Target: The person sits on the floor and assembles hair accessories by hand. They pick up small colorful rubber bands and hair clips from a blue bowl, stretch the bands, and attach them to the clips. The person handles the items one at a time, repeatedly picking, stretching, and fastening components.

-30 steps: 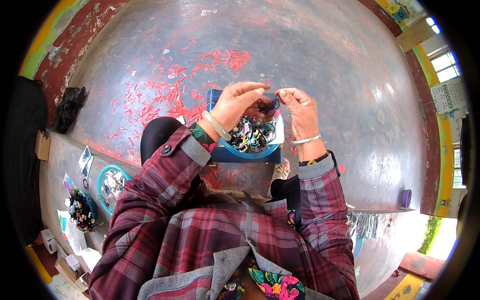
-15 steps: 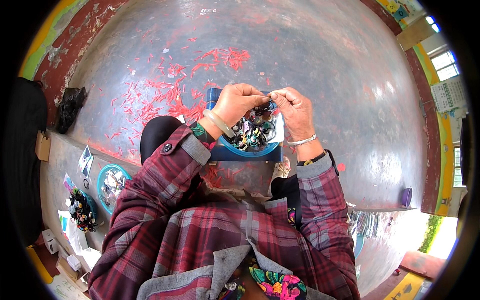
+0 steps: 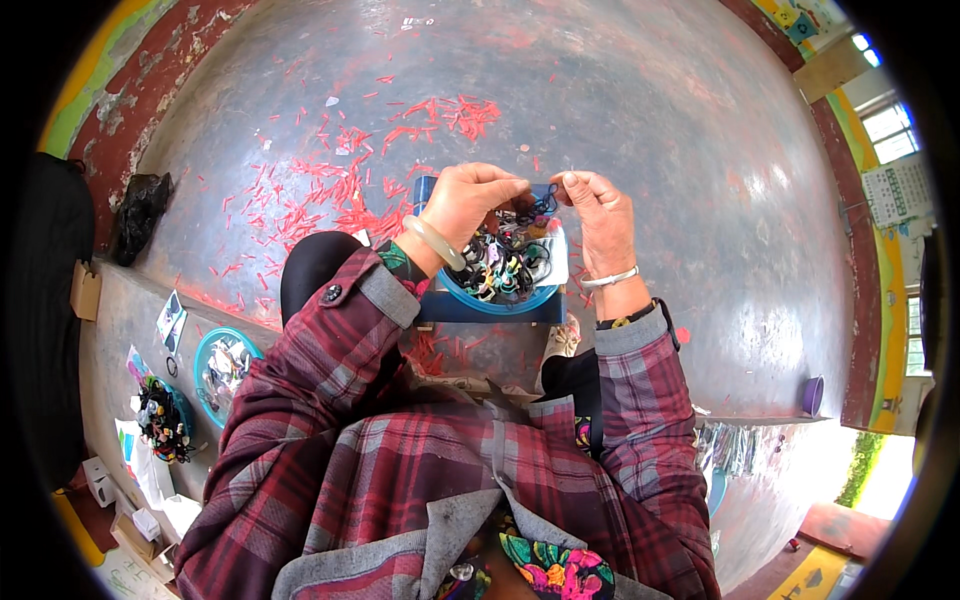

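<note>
Over a blue basin (image 3: 545,298), my left hand (image 3: 462,208) and my right hand (image 3: 604,222) are raised in front of me. The basin holds a tangle of black hair ties (image 3: 506,262) with small coloured ornaments. A thin dark-blue elastic cord (image 3: 545,203) hangs in loops between my hands. My left thumb and forefinger pinch one part of it. At its other side, my right thumb and forefinger close on it; the exact contact is too small to make out. The basin rests on a dark-blue stool (image 3: 480,310), with a white sheet (image 3: 560,258) at its right.
Red scraps (image 3: 330,190) litter the floor ahead and left. On my left stand another blue basin (image 3: 202,362) of pale pieces, a container of hair ties (image 3: 163,420) and a black plastic bag (image 3: 140,215). A purple bucket (image 3: 813,395) sits far right.
My right hand has moved slightly right, away from the left, and its fingers have spread apart somewhat. More of the dark-blue cord shows between my hands.
</note>
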`<state>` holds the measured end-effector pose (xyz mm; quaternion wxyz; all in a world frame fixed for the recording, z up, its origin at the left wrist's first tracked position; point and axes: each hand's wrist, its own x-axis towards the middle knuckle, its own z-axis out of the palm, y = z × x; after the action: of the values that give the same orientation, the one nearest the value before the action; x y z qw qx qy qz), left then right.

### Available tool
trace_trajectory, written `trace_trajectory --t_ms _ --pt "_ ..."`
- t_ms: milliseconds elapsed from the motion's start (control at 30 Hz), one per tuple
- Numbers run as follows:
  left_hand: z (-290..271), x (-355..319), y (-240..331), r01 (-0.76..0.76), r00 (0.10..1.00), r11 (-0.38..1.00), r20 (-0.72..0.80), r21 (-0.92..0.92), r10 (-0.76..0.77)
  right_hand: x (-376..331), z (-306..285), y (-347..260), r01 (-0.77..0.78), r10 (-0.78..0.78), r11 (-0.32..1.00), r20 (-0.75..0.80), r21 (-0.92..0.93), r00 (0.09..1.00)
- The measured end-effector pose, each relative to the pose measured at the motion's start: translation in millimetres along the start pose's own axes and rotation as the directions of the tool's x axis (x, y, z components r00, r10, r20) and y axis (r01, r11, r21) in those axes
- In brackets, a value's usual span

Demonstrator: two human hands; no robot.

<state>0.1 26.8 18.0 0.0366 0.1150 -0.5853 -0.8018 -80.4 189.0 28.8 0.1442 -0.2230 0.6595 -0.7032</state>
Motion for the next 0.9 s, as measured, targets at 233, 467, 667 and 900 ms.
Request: trace_trajectory --t_ms 233,467,667,900 --pt "1.1 -0.3 0.9 -0.002 1.000 1.000 0.003 -0.021 0.002 1.3 -3.4 6.0 -0.018 0.016 0.998 0.039 0.067 0.999" --pt "1.5 0.7 0.1 -0.025 1.000 0.998 0.016 -0.058 0.026 0.8 -2.4 4.0 -0.048 0.047 0.996 0.005 0.076 0.999" --pt "0.0 0.8 -1.1 -0.039 0.999 0.998 -0.010 -0.053 0.038 -0.9 4.6 -1.7 -0.131 0.126 0.975 0.037 0.178 0.991" --pt "6.2 -1.1 -11.7 -0.098 0.995 0.986 0.007 0.131 0.098 0.6 0.2 12.9 -0.175 0.160 0.978 0.133 0.113 0.978"
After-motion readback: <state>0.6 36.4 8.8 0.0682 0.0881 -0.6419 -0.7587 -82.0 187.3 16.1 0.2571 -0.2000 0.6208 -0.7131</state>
